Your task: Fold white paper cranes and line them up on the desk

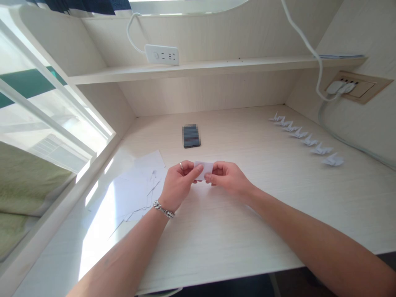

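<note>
A small folded piece of white paper (204,168) is held between both hands just above the pale wooden desk (247,214). My left hand (178,184), with a ring and a chain bracelet, pinches its left side. My right hand (227,177) pinches its right edge with thumb and curled fingers. A loose pile of white paper sheets (139,185) lies just left of my left hand.
A dark phone (191,136) lies behind the hands. A row of several folded white paper cranes (305,138) runs along the right side. A power strip (161,54) sits on the shelf, a wall socket (355,87) at right, a window at left.
</note>
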The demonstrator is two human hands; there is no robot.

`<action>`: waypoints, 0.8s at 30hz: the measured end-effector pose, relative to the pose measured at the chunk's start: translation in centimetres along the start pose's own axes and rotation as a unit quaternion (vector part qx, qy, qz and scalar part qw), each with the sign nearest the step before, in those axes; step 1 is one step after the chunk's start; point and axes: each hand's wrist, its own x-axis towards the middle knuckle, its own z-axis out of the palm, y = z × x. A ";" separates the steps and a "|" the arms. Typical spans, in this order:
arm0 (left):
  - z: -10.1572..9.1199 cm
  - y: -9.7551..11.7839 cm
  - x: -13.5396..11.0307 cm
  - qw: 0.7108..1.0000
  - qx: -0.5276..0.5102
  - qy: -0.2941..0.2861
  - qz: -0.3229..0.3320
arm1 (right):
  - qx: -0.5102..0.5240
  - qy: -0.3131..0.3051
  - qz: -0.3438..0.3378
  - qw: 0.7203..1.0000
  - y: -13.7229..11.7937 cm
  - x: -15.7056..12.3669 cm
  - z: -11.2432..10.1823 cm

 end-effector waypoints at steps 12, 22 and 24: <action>-0.1 -0.3 0.4 0.999 -0.033 0.009 -0.026 | 0.041 0.004 0.042 0.998 -0.9 -0.1 -0.1; -0.5 -0.2 0.1 0.990 0.101 -0.098 -0.008 | 0.073 0.048 0.023 0.996 -0.7 0.1 -0.1; -0.5 -0.1 0.1 0.989 0.111 -0.096 -0.006 | 0.081 0.054 0.029 0.995 -0.7 0.2 0.1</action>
